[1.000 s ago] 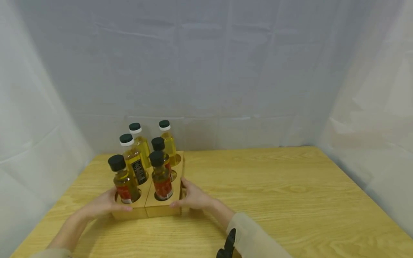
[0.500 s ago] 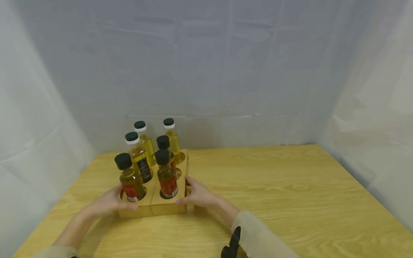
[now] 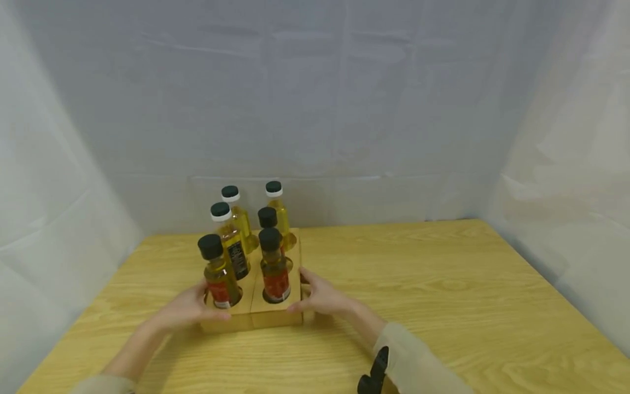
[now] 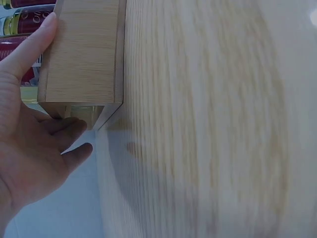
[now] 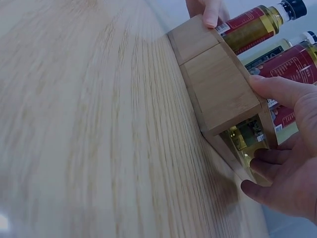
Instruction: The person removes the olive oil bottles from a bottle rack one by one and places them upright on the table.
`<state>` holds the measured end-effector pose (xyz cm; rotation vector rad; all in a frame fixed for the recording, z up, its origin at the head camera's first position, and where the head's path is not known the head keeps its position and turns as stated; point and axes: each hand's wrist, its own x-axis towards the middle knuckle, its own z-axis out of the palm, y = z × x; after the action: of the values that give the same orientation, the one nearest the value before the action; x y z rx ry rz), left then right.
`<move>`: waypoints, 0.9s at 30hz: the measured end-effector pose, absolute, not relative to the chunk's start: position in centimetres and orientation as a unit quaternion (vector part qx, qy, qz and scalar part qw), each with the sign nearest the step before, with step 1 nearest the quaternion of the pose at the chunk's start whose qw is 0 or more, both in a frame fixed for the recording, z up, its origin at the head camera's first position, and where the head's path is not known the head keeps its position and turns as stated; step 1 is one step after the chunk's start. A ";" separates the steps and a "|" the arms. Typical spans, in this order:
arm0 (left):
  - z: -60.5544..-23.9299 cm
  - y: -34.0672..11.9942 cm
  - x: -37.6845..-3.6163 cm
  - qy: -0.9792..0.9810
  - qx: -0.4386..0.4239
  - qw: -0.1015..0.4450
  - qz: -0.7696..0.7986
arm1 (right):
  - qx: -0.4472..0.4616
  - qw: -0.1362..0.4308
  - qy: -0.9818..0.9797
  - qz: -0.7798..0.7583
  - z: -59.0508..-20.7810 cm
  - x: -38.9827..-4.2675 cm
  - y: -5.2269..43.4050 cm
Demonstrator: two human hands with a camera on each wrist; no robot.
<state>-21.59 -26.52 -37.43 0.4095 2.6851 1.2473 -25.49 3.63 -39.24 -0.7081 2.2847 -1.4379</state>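
A wooden bottle holder (image 3: 275, 316) stands at the table's back left with several small bottles in it. The front two bottles (image 3: 275, 273) have black caps and red labels, and the ones behind hold yellow liquid. My left hand (image 3: 197, 306) grips the holder's left side, thumb on the front edge. My right hand (image 3: 315, 295) grips the right side in the same way. In the left wrist view my left hand (image 4: 34, 148) curls its fingers under the holder (image 4: 81, 54). In the right wrist view my right hand (image 5: 287, 168) curls round the end of the holder (image 5: 218, 84).
The light wooden table (image 3: 418, 284) stretches to the right of the holder. White cloth walls (image 3: 344, 109) close it in at the back and on both sides. A black device (image 3: 374, 375) sits on my right sleeve.
The holder with its bottles has moved to the right across the table, with both hands still gripping its sides.
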 end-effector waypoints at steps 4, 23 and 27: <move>-37.4 -25.5 -21.7 0.905 0.129 0.069 0.400 | -0.253 0.180 0.805 -0.506 -39.3 -25.6 4.7; -38.0 -21.2 -22.6 0.913 0.129 0.046 0.384 | -0.292 0.173 0.797 -0.500 -39.7 -25.7 9.5; -38.1 -20.4 -22.7 0.909 0.131 0.045 0.392 | -0.294 0.166 0.801 -0.495 -39.7 -25.7 10.2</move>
<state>-22.71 -20.45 -38.13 0.3987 2.7772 1.1979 -25.69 10.24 -39.68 -0.8377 2.2793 -1.4084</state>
